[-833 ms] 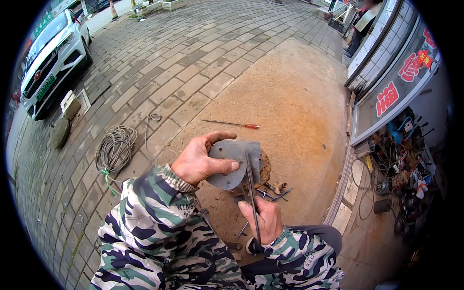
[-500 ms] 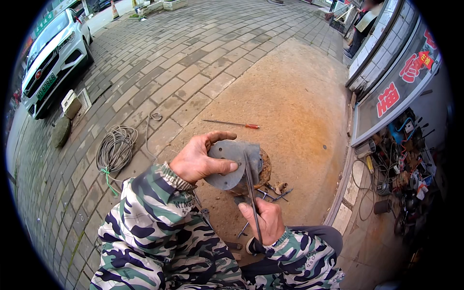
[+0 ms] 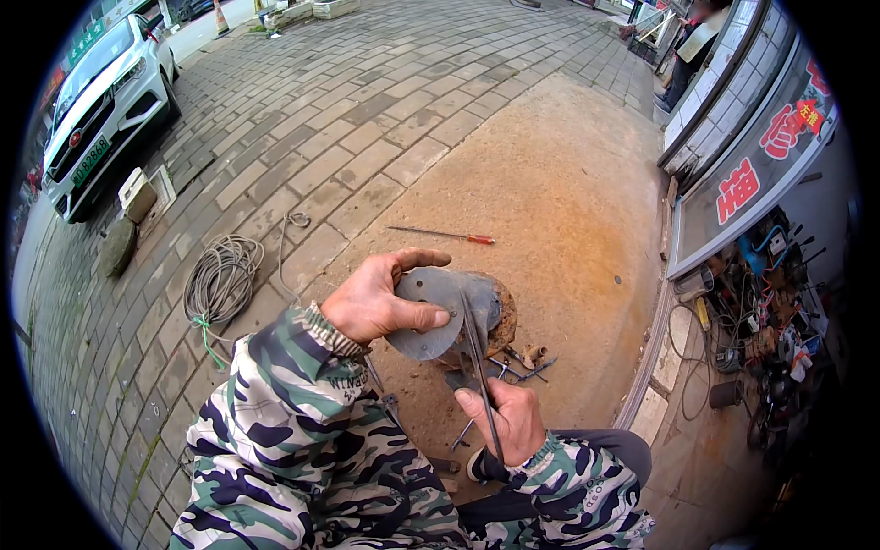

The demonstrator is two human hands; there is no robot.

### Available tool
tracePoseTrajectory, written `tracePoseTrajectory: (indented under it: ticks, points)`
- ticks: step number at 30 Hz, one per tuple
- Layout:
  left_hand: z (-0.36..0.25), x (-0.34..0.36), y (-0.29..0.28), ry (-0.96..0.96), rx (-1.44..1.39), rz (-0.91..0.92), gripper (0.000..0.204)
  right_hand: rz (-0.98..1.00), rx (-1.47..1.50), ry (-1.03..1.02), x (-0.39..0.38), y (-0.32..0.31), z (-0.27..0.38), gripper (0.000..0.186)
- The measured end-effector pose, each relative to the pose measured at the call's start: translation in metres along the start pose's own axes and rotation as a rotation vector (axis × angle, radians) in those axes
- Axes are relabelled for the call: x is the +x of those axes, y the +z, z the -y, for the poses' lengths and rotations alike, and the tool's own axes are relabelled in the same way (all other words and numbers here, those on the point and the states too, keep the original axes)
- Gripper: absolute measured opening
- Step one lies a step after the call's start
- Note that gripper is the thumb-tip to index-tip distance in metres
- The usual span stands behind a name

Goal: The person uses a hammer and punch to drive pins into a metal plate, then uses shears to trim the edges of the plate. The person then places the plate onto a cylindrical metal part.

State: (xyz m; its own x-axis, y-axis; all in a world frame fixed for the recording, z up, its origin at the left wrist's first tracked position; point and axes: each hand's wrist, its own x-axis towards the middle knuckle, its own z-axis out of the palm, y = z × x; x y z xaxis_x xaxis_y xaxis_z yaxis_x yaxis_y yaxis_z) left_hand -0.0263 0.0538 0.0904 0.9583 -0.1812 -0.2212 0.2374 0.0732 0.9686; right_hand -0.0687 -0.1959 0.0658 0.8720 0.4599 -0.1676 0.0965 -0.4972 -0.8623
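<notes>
My left hand [image 3: 371, 302] grips a flat grey metal plate [image 3: 420, 337] with small holes, thumb on its face and fingers over its top edge. My right hand [image 3: 509, 417] is closed on long dark metal shears [image 3: 478, 362], whose upper part lies across the plate's right portion. Behind the plate is a rusty round block [image 3: 504, 339], partly hidden. Several dark metal tools [image 3: 536, 371] lie on the ground beside it. Farther ahead lies a screwdriver [image 3: 479, 239] with a red handle.
A coiled grey cable [image 3: 223, 280] lies at left, near some blocks [image 3: 137, 197]. A white car [image 3: 115, 119] is parked beyond. At right a glass panel [image 3: 720, 215] borders a clutter of tools and parts [image 3: 770, 321]. A person [image 3: 687, 69] is at the far right.
The plate in my left hand has shifted slightly left, showing more of the rusty block at its right. The shears and my right hand have shifted slightly right.
</notes>
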Motion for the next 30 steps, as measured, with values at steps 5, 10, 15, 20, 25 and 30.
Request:
tracePoseTrajectory:
  ticks: [5, 10, 15, 20, 25, 30]
  points:
    - [-0.001, 0.0, -0.002, 0.003, 0.014, 0.013, 0.077, -0.002, 0.002, -0.015, 0.0, 0.001, -0.003, 0.054]
    - [0.003, 0.0, -0.003, -0.007, 0.072, 0.058, 0.079, 0.015, -0.003, -0.049, 0.002, -0.001, 0.0, 0.055]
    - [0.003, 0.002, 0.003, -0.005, 0.115, 0.094, 0.08, 0.045, 0.01, -0.013, 0.006, -0.004, 0.004, 0.056]
    - [0.001, 0.001, 0.003, -0.031, 0.108, 0.099, 0.081, 0.048, 0.015, 0.012, 0.006, -0.005, 0.005, 0.055]
    - [-0.001, 0.001, 0.005, -0.037, 0.1, 0.108, 0.082, 0.032, 0.013, 0.002, 0.005, -0.003, -0.001, 0.054]
    - [0.002, 0.0, 0.002, -0.023, 0.104, 0.113, 0.082, 0.036, 0.016, 0.007, 0.004, -0.002, 0.0, 0.054]
